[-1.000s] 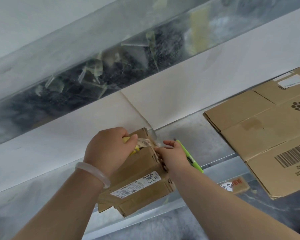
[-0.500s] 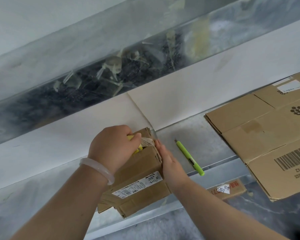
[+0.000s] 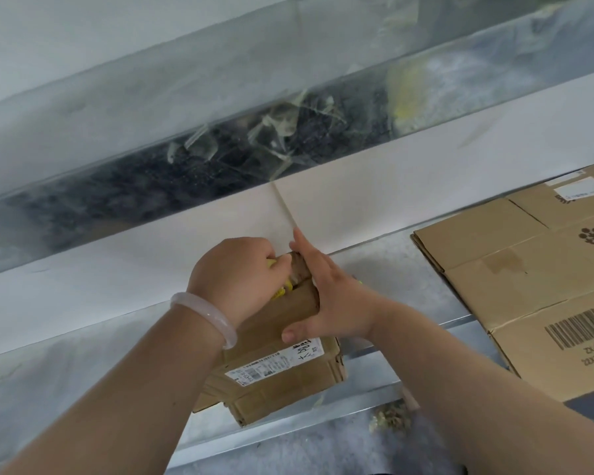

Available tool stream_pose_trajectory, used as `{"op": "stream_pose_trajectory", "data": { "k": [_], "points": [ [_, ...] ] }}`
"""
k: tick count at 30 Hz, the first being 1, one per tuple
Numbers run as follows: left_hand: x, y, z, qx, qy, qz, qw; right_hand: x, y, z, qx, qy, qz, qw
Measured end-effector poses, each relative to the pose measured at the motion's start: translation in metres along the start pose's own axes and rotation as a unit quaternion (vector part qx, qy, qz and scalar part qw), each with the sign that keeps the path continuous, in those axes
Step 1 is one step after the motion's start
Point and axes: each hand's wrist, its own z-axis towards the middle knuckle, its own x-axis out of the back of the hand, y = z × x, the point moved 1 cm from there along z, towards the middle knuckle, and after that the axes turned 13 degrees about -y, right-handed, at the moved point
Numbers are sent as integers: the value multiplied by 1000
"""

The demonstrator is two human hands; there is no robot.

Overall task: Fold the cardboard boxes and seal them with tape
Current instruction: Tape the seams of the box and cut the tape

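Now, left hand (image 3: 234, 273) gripping yellow tool (image 3: 283, 290), right hand (image 3: 330, 296) pressing cardboard box (image 3: 283, 380)

Bare forearms, pale translucent bangle (image 3: 204, 317) on left wrist, no sleeves

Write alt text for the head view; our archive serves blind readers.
Two bare hands work on a small cardboard box: the left hand grips a yellow object at its top, the right hand presses flat on it. Flattened cardboard boxes lie to the right.
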Motion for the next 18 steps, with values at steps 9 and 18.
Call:
{"op": "stream_pose_trajectory", "data": {
  "k": [9, 18],
  "points": [
    [17, -19, 1, -34, -54, -53, 997, -3, 7, 1, 1, 16, -53, 998],
    [13, -34, -1, -79, -77, -189, 976, -4, 7, 3, -10, 21, -53, 998]
  ]
}}
